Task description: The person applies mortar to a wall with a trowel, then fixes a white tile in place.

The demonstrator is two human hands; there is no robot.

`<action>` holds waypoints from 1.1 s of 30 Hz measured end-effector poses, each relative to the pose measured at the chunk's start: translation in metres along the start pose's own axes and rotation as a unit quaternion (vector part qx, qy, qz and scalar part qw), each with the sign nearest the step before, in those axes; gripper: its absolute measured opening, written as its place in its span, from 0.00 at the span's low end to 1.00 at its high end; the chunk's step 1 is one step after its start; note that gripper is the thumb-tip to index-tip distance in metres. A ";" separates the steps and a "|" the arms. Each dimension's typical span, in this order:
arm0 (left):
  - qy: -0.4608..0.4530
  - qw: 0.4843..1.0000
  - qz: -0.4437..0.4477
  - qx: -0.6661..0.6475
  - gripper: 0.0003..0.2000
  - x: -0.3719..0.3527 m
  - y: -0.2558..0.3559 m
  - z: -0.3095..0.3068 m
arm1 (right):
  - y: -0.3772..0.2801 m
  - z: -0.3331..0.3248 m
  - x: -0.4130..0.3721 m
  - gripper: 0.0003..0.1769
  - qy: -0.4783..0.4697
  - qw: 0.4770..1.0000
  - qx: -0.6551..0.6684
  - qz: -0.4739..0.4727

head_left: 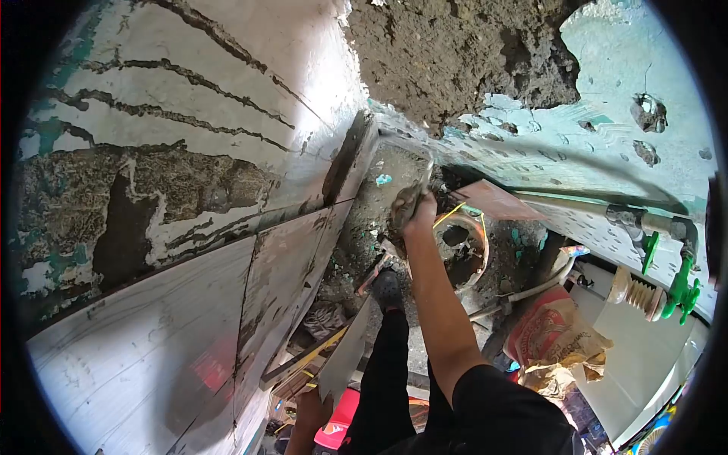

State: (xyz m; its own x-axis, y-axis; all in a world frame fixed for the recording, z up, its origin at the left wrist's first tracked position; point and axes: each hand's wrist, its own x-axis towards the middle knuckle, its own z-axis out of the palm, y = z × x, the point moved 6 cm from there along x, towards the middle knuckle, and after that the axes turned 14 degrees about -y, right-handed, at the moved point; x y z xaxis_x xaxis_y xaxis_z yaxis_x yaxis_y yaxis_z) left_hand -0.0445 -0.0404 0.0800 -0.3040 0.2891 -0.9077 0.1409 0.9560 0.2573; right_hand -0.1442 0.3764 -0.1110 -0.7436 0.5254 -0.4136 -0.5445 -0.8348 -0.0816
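My right hand [422,211], arm stretched forward, is closed around a trowel [428,173] whose tip points away from me; grey mortar [403,208] sits at the hand's left side. To the right of the forearm stands an orange-rimmed bucket [485,254] with a dark inside. My left hand [312,409], low in the view, grips the lower end of a flat grey tile [345,353], which is tilted on edge beside my leg. A hammer [373,274] lies on the floor near my shoe.
Large marbled tiles [152,356] cover the lower left wall, below rough mortar patches. Green valves [682,288] and a pipe [576,206] run along the right wall. A torn cement sack [550,330] and a hose [531,290] lie at the right.
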 end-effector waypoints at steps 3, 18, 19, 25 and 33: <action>0.009 1.000 0.026 -0.008 0.18 0.001 -0.010 0.002 | 0.016 -0.020 -0.005 0.12 0.139 0.965 -0.217 0.043; -0.053 0.997 -0.034 -0.051 0.21 -0.007 -0.029 -0.001 | 0.083 -0.004 0.149 0.11 0.144 0.963 -0.226 -0.041; -0.051 0.997 -0.040 -0.052 0.21 -0.011 -0.026 -0.005 | 0.083 0.006 0.150 0.12 0.127 0.975 -0.178 -0.042; 0.003 0.999 -0.047 -0.010 0.21 -0.008 -0.038 -0.007 | 0.057 0.041 0.141 0.13 0.079 0.978 -0.192 -0.018; 0.051 0.998 0.022 0.022 0.19 -0.016 -0.002 -0.018 | 0.046 0.093 0.114 0.16 0.059 0.974 -0.216 -0.029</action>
State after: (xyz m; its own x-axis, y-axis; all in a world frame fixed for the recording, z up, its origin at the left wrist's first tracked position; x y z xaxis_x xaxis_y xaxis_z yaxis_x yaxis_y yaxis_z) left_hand -0.0567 -0.0461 0.0998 -0.3901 0.3369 -0.8569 0.1972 0.9396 0.2797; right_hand -0.2904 0.4132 -0.0781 -0.6532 0.5721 -0.4960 -0.3513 -0.8093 -0.4708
